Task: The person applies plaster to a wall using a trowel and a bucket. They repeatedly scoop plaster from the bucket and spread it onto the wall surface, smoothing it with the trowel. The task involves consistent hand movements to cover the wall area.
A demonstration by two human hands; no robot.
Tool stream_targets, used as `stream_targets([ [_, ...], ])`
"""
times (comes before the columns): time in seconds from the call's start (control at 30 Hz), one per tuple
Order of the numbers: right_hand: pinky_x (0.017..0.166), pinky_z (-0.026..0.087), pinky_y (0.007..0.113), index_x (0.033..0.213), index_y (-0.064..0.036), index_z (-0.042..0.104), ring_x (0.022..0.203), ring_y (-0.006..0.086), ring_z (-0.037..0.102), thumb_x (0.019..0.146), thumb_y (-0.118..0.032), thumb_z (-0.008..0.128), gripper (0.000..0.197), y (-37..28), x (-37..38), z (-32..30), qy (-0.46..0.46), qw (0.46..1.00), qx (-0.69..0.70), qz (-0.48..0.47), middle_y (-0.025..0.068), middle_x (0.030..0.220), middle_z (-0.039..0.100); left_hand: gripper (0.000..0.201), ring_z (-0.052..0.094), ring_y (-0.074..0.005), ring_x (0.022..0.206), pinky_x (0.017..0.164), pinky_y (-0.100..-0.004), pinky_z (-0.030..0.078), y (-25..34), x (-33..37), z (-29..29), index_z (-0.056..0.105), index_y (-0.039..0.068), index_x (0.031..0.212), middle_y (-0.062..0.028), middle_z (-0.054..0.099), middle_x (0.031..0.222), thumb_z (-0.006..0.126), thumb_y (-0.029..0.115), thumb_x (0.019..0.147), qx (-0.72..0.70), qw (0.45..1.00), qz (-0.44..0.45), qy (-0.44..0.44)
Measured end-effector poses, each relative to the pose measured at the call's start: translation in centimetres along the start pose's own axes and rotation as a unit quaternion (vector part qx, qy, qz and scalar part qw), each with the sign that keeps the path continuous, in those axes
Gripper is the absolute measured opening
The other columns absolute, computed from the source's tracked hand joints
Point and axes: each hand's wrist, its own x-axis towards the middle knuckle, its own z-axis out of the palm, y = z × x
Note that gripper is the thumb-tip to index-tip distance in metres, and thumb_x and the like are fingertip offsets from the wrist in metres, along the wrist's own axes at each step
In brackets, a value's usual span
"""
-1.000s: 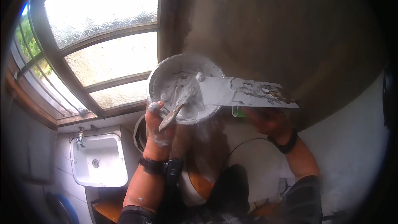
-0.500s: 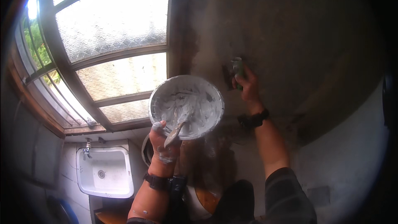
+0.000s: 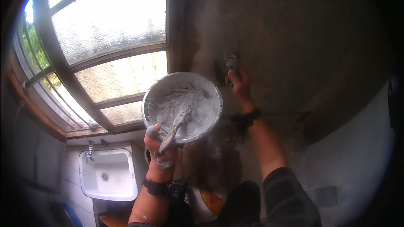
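My left hand (image 3: pixel 162 147), smeared with grey-white paste, grips the lower rim of a round bucket (image 3: pixel 217 115). Inside the bucket, grey-white paste (image 3: pixel 168 105) coats the bottom and walls. A wooden stirring stick (image 3: pixel 169 138) leans out over the rim by my left thumb, its far end in the paste. Up at the wall, my right hand (image 3: pixel 240 85) is closed round the green handle of a trowel (image 3: pixel 230 62). A dark flat shape beside the handle looks like its blade, but the dimness blurs it.
A window (image 3: pixel 111 54) with patterned panes stands on the left, its barred side opening onto greenery. Below it is a white sink (image 3: pixel 107 176) with a metal tap (image 3: pixel 90 151). The dim wall (image 3: pixel 303 50) fills the upper right. My dark-clothed knee (image 3: pixel 240 204) shows below.
My right hand and the trowel have shifted left and slightly up along the wall. The bucket in my left hand has moved a little left.
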Motion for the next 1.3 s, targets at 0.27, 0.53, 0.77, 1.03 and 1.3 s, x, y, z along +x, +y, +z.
stream_targets([
  [0.27,0.054,0.041,0.025,0.123,-0.0006,0.056,0.062,0.0104,0.053,0.092,-0.015,0.052,0.035,3.4,-3.7,-2.1,0.018,0.997,0.06,0.047,0.0055,0.085,0.061,0.058,0.054,-0.0342,0.114,0.101,-0.048,0.043,0.2,-0.6,0.1,0.041,0.004,0.134,-0.0168,0.052,0.127,0.054,0.028,0.082,0.05,0.998,0.022,0.005],
  [0.53,0.053,0.042,0.025,0.122,-0.0036,0.057,0.063,0.01,0.053,0.093,-0.016,0.05,0.032,-0.7,0.9,-1.3,0.089,0.995,0.035,-0.007,0.0049,0.086,0.062,0.056,0.056,-0.0333,0.113,0.099,-0.0469,0.045,-0.3,0.0,0.0,0.044,0.004,0.132,-0.0164,0.054,0.125,0.053,0.027,0.082,0.02,1.0,0.007,0.005],
  [0.77,0.052,0.042,0.025,0.114,-0.0039,0.058,0.059,0.0101,0.053,0.094,-0.02,0.048,0.027,0.2,-0.8,-2.6,0.11,0.993,0.02,0.019,0.004,0.084,0.061,0.054,0.057,-0.0328,0.111,0.098,-0.0467,0.046,-1.2,0.7,-1.8,0.045,0.005,0.131,-0.0157,0.056,0.123,0.053,0.026,0.082,0.122,0.991,0.052,0.016],
  [1.03,0.052,0.04,0.024,0.116,-0.003,0.058,0.058,0.0096,0.051,0.093,-0.014,0.049,0.027,-0.4,0.5,0.4,0.083,0.996,-0.006,-0.014,0.0043,0.084,0.061,0.053,0.056,-0.0334,0.113,0.099,-0.0473,0.045,-0.7,0.4,0.1,0.045,0.005,0.131,-0.0158,0.055,0.123,0.052,0.025,0.082,0.046,0.999,0.01,-0.013],
  [1.3,0.053,0.04,0.025,0.121,-0.0036,0.058,0.061,0.0096,0.051,0.092,-0.015,0.048,0.032,-1.3,-1.3,-0.8,0.066,0.998,0.011,-0.003,0.0044,0.085,0.06,0.053,0.056,-0.0324,0.112,0.098,-0.0468,0.045,-0.6,0.5,-0.6,0.046,0.004,0.13,-0.0155,0.056,0.123,0.053,0.026,0.082,0.025,1.0,0.016,0.008],
])
